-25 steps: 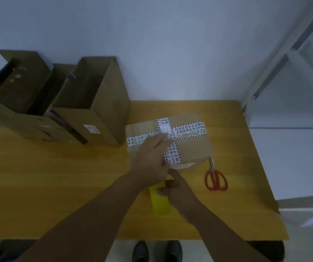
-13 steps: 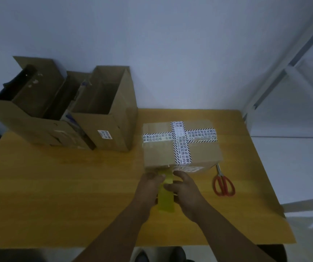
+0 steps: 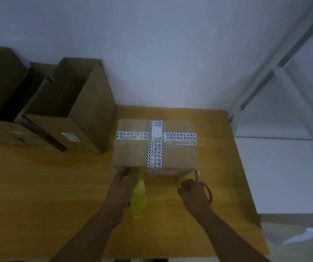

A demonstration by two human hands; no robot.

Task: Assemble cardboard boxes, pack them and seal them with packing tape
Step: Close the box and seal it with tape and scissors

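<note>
- Sealed box (image 3: 178,156) sits right of centre on the wooden table (image 3: 57,195), flaps shut, toward the far edge.
- Printed tape (image 3: 154,146), black and white, crosses the lid in two strips, one left-right and one far-near, running down the near face.
- Yellow tape (image 3: 139,197) stretches from the near face of the sealed box back toward the person, narrow at the box and wider at the near end.
- Left hand (image 3: 122,186) is just left of the yellow tape, touching it along its side, fingertips up at the near-left bottom edge of the sealed box. Thumb is hidden, so I can't tell whether it pinches the tape or only rests there.
- Right hand (image 3: 193,191) is near the box's near-right corner, fingers curled round the red handles of the scissors (image 3: 207,190). The blades point far, toward that corner.
- Open box (image 3: 87,110) stands left of the sealed box, just beside it, with a white label (image 3: 70,137) on its near side.
- More open boxes (image 3: 0,82) at far left, contents too dark to tell.
</note>
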